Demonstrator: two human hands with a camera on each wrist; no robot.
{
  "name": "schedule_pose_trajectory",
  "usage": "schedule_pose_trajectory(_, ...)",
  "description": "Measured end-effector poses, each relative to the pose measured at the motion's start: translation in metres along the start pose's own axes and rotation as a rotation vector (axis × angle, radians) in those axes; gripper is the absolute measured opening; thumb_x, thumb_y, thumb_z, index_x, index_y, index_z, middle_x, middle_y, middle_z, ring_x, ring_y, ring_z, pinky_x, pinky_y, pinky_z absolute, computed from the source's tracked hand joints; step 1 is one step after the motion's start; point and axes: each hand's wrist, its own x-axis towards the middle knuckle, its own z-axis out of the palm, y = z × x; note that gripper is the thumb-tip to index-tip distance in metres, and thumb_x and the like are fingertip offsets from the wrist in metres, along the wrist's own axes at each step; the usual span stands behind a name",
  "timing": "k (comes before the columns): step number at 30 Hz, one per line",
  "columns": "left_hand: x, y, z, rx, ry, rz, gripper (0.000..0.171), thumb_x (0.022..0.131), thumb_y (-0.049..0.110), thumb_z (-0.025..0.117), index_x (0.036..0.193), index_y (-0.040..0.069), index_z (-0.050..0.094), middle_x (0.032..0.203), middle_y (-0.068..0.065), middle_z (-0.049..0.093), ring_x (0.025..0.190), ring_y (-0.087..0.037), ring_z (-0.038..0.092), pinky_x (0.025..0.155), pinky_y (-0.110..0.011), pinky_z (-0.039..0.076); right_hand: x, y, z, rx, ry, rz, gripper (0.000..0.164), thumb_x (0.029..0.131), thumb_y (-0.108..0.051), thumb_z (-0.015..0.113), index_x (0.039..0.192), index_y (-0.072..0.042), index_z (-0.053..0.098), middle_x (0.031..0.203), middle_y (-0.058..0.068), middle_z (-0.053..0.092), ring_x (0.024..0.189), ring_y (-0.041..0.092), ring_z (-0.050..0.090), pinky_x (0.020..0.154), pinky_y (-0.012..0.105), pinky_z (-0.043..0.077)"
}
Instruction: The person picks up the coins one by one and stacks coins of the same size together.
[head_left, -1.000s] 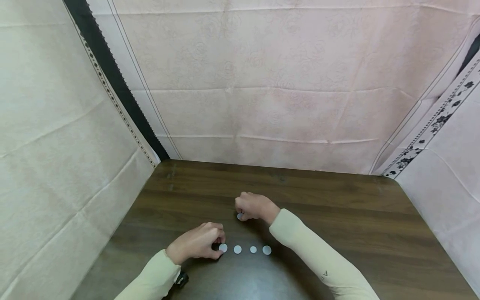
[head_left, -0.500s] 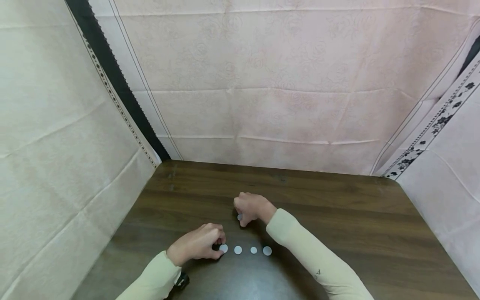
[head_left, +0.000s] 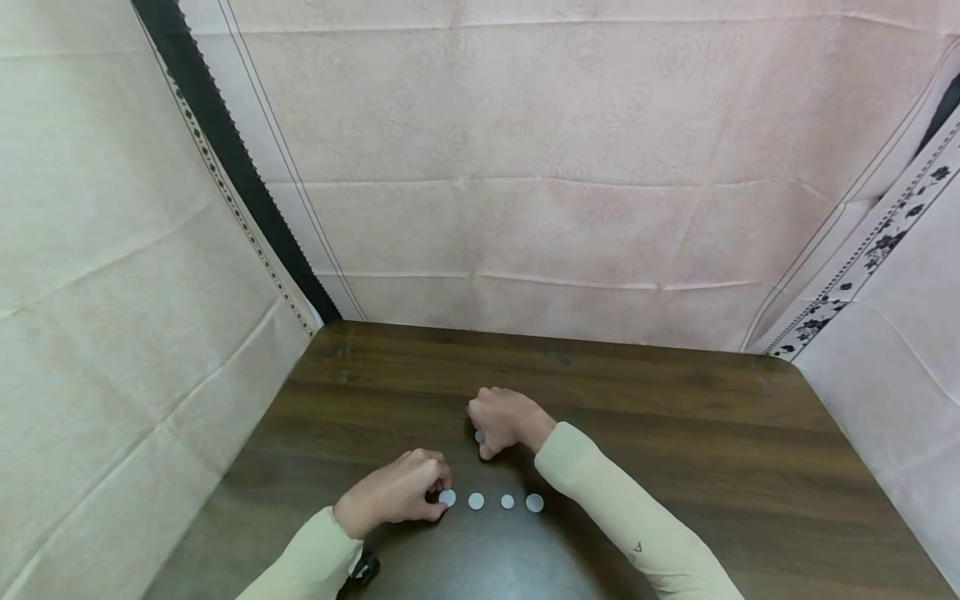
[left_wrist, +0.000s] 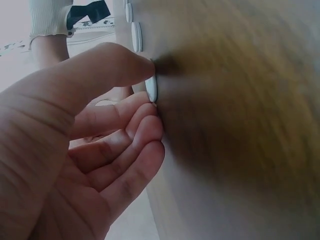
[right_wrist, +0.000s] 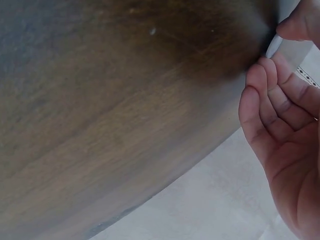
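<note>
On the brown table, my left hand (head_left: 401,492) pinches the leftmost white disc (head_left: 447,497) of a short row, thumb on the near side and fingertips on the far side. The left wrist view shows this disc (left_wrist: 153,87) lying flat, its edge between thumb and index finger. Farther back, my right hand (head_left: 506,419) reaches over and holds another white disc (head_left: 480,436), mostly covered by the hand. In the right wrist view that disc (right_wrist: 273,47) sits between the thumb and index fingertip, the other fingers curled beside it.
To the right of the left hand lie a middle disc (head_left: 476,501), a smaller disc (head_left: 507,502) and a larger disc (head_left: 535,502), spaced apart in line. Pale cloth (head_left: 570,250) hangs behind the wood table (head_left: 675,400) and at both sides.
My right hand and forearm have shifted slightly left, and its thumb has come a little toward the near side around the disc. The left hand and the row look the same.
</note>
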Motion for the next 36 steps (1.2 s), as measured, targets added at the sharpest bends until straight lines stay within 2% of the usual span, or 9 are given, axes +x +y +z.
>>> schedule_pose_trajectory(4, -0.001, 0.002, 0.001, 0.009, 0.008, -0.004, 0.008, 0.088, 0.015, 0.082, 0.087, 0.011, 0.075, 0.082, 0.005, 0.064, 0.071, 0.002, 0.052, 0.066, -0.017, 0.049, -0.003, 0.0, 0.001, 0.014, 0.014, -0.011, 0.049, 0.083, -0.024, 0.082, 0.054, -0.02, 0.044, 0.048, -0.011, 0.03, 0.041, 0.005, 0.028, 0.043, 0.021, 0.027)
schedule_pose_trajectory(11, -0.001, 0.003, 0.001, 0.006, 0.01, -0.009, 0.008, 0.089, 0.014, 0.082, 0.087, 0.01, 0.075, 0.082, 0.005, 0.065, 0.071, 0.002, 0.052, 0.065, -0.017, 0.048, -0.008, -0.002, 0.001, 0.013, 0.02, -0.029, 0.043, 0.082, -0.025, 0.084, 0.058, -0.021, 0.048, 0.051, -0.011, 0.033, 0.045, 0.005, 0.032, 0.044, 0.022, 0.027)
schedule_pose_trajectory(25, -0.002, 0.004, 0.003, 0.004, 0.029, -0.012, 0.016, 0.086, 0.012, 0.083, 0.077, 0.014, 0.069, 0.074, 0.006, 0.059, 0.067, 0.001, 0.045, 0.06, -0.018, 0.043, -0.022, -0.01, -0.002, 0.106, 0.021, -0.029, 0.02, 0.083, -0.026, 0.084, 0.08, -0.018, 0.066, 0.066, -0.008, 0.059, 0.052, 0.007, 0.051, 0.048, 0.022, 0.041)
schedule_pose_trajectory(36, -0.004, 0.009, 0.002, 0.009, 0.036, -0.028, 0.025, 0.087, 0.01, 0.081, 0.071, 0.013, 0.063, 0.07, 0.002, 0.055, 0.063, -0.001, 0.038, 0.056, -0.019, 0.037, -0.031, -0.023, -0.001, 0.118, 0.029, -0.083, 0.018, 0.083, -0.025, 0.083, 0.091, -0.014, 0.071, 0.075, -0.01, 0.062, 0.054, 0.004, 0.052, 0.05, 0.019, 0.044)
